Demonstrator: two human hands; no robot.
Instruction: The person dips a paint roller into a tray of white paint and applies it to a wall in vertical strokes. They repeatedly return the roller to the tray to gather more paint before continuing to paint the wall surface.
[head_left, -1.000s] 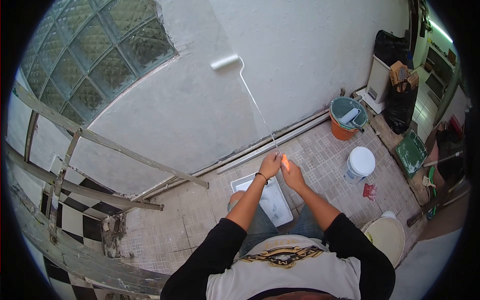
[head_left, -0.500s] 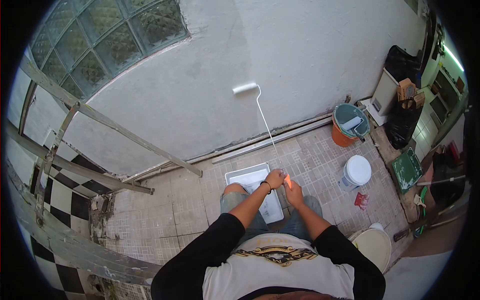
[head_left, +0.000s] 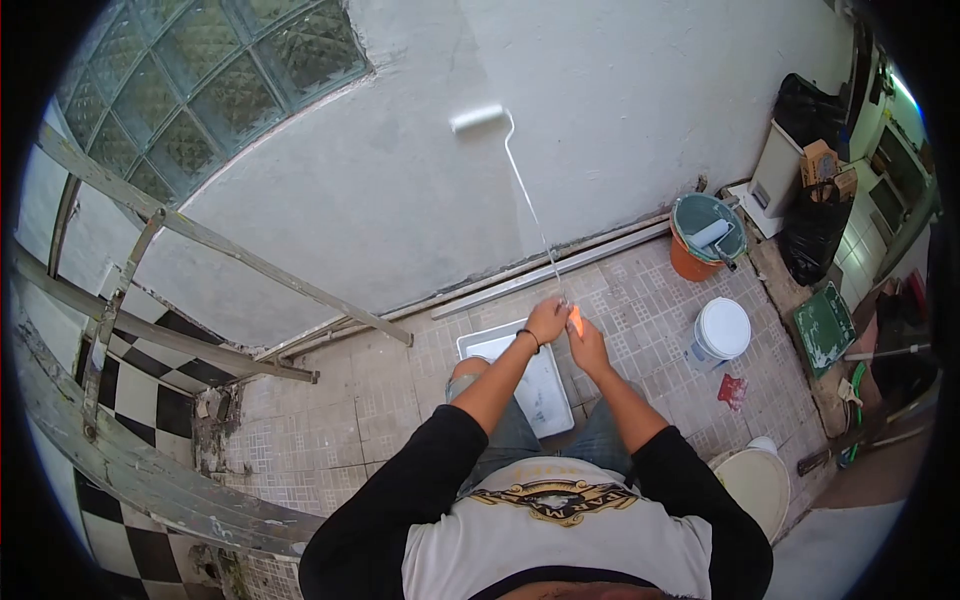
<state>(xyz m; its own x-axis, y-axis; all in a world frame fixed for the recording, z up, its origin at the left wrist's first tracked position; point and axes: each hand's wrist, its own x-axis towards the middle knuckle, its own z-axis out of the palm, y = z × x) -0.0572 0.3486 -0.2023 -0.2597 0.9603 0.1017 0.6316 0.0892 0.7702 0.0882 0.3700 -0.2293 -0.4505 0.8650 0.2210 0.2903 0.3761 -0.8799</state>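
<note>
Left hand (head_left: 546, 319) is clamping the rod (head_left: 524, 192), right hand (head_left: 589, 350) the orange grip (head_left: 576, 320), probably steadying such a long roller (head_left: 477, 120). Tray's (head_left: 543, 398) sitting near the knees (head_left: 470, 368), likely for easy reach

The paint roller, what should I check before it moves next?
1. Both hands gripping the paint roller: ok, left hand and right hand are closed around it.
2. Against the wall: ok, it looks like it's touching.
3. Enough paint on it: cannot tell.
4. White bucket upright: ok, on the floor.
5. Tiles beside that bucket clear: not ok, there's a red patch.
</note>
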